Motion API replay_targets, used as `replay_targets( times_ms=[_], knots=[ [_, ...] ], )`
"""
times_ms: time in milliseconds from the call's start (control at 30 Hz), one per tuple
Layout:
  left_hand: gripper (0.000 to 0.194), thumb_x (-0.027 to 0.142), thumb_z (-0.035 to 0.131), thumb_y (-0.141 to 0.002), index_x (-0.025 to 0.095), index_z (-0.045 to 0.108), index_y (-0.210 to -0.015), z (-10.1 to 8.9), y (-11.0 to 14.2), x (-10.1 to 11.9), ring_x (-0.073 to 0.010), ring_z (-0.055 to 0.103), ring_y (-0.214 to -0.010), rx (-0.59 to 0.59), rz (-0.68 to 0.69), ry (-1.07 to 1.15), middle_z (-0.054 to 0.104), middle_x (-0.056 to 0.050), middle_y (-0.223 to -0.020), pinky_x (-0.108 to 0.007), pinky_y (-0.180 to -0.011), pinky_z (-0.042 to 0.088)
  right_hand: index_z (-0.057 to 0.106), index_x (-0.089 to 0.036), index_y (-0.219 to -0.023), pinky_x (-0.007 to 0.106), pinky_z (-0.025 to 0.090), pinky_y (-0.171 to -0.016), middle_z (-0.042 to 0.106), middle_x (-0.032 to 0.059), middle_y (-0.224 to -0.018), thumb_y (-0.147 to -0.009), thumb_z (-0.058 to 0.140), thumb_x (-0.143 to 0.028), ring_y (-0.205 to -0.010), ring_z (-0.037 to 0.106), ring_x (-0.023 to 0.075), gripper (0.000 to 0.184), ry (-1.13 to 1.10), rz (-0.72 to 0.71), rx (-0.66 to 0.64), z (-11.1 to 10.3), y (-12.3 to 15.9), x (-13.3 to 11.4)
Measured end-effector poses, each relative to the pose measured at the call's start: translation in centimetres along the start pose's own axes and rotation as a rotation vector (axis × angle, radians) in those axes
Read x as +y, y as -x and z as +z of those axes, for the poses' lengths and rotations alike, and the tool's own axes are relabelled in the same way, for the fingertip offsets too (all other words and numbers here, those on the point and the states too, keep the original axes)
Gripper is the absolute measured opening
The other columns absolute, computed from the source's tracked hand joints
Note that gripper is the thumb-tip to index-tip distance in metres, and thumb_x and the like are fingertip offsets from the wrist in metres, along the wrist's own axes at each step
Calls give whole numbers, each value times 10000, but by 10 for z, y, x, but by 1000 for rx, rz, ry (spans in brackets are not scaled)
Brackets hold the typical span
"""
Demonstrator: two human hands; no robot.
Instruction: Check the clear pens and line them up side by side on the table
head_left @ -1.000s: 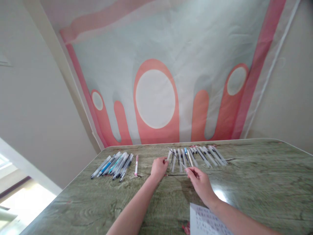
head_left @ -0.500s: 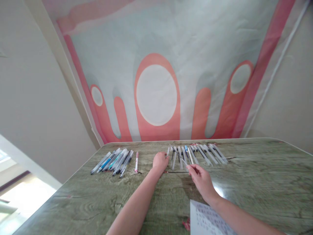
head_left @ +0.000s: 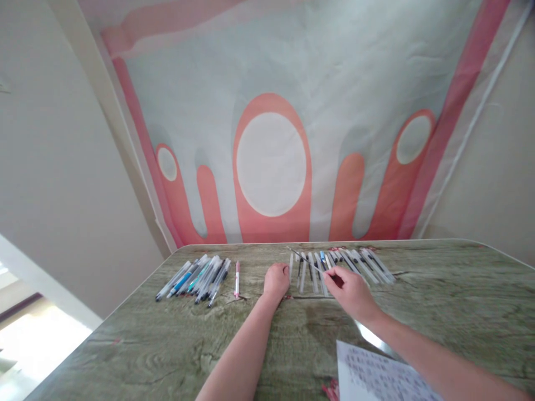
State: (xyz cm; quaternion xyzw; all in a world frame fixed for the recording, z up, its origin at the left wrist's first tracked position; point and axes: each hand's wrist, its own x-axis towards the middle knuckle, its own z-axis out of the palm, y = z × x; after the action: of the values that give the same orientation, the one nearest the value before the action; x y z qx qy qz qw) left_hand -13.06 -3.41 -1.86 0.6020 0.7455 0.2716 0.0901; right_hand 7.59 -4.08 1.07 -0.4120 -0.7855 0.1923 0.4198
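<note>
In the head view my right hand [head_left: 349, 289] pinches a thin pen refill [head_left: 308, 260] between thumb and fingers. The refill slants up and left above a row of clear pen barrels [head_left: 302, 278]. My left hand [head_left: 276, 280] rests on the table with its fingers curled, beside the leftmost clear barrel [head_left: 291, 266]. Its fingertips are partly hidden, so I cannot make out whether anything is in them. Further right, more clear pen parts [head_left: 370, 267] with dark pieces lie side by side.
A pile of pens [head_left: 204, 278] lies on the left of the wood-patterned table [head_left: 146, 345]. Between it and my left hand is a pink and white pen [head_left: 237, 278]. A handwritten sheet [head_left: 368, 373] lies near the front, partly under my right forearm. A pink-patterned wall covering [head_left: 271, 228] rises behind.
The camera view has shifted slightly. My right hand has turned and sits a little higher, with the refill still in its pinch. My left hand stays beside the leftmost barrel.
</note>
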Motion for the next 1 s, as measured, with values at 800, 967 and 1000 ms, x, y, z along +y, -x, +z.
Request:
replay_targets(
  times_ms=[800, 967, 1000],
  knots=[
    [299, 354, 400, -815, 226, 632, -954, 5, 1, -1, -182, 549, -854, 24, 38, 3, 598, -81, -932, -255, -755, 380, 580, -151, -764, 284, 365, -607, 592, 91, -769, -809, 403, -106, -772, 526, 207, 188, 722, -344, -268, 65, -7, -21],
    [315, 337, 360, -834, 235, 642, -928, 4, 1, -2, -176, 547, -881, 11, 42, 0, 604, -73, -940, -249, -771, 375, 594, -146, -817, 275, 370, -672, 608, 96, -829, -851, 373, -208, -811, 550, 198, 232, 637, -212, -261, 67, -18, -18],
    [315, 338, 359, -834, 236, 639, -934, 5, 1, -3, -175, 548, -880, 9, 54, -4, 603, -73, -945, -250, -770, 376, 599, -140, -838, 275, 368, -689, 613, 102, -839, -857, 349, -190, -812, 558, 194, 255, 624, -165, -264, 65, -27, -14]
  ],
)
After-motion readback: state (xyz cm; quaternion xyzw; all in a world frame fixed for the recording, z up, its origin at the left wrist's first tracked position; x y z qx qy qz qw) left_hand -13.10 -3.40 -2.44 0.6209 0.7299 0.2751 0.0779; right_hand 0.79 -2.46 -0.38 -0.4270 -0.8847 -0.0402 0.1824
